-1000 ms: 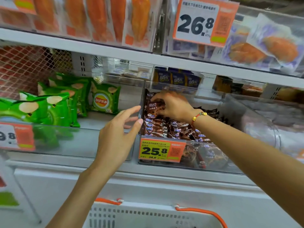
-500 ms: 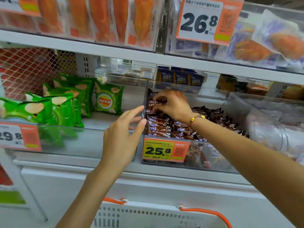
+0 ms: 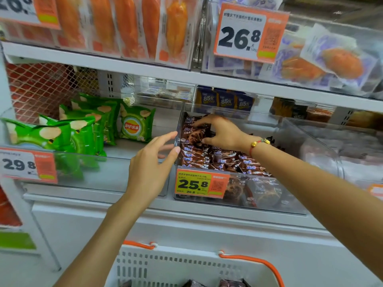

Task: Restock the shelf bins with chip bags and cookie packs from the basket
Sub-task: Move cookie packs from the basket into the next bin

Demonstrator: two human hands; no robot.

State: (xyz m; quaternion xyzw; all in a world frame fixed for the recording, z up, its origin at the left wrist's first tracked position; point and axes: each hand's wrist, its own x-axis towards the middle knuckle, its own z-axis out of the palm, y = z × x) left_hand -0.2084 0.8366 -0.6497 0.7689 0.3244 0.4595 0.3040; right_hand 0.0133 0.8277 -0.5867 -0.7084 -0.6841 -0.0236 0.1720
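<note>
two hands are up at the middle shelf. my right hand (image 3: 222, 132) reaches into the clear cookie bin (image 3: 238, 200), fingers and thumb curled round one brown cookie pack (image 3: 193, 134) that stands upright at the bin's back left corner, above the other brown packs (image 3: 219, 160) lying heaped in there. a red cord bracelet with a gold bead (image 3: 256, 144) sits on that wrist. my left hand (image 3: 150, 166) is at the bin's left wall, fingers straight and spread, thumb tip against the outside of the clear wall, holding nothing. on the bin's front is an orange and yellow price tag reading 25.8 (image 3: 200, 183). just left of it, the neighbouring clear bin (image 3: 107, 175) holds green chip bags (image 3: 83, 125), most leaning in a row on its left side, one standing face-on further back. its tag reads 29.8 (image 3: 28, 165). the white basket (image 3: 186, 266) with orange handles is low in front of me, below the shelf, with a few dark packs showing at its bottom. orange packets (image 3: 128, 25) hang on the shelf above.
</note>
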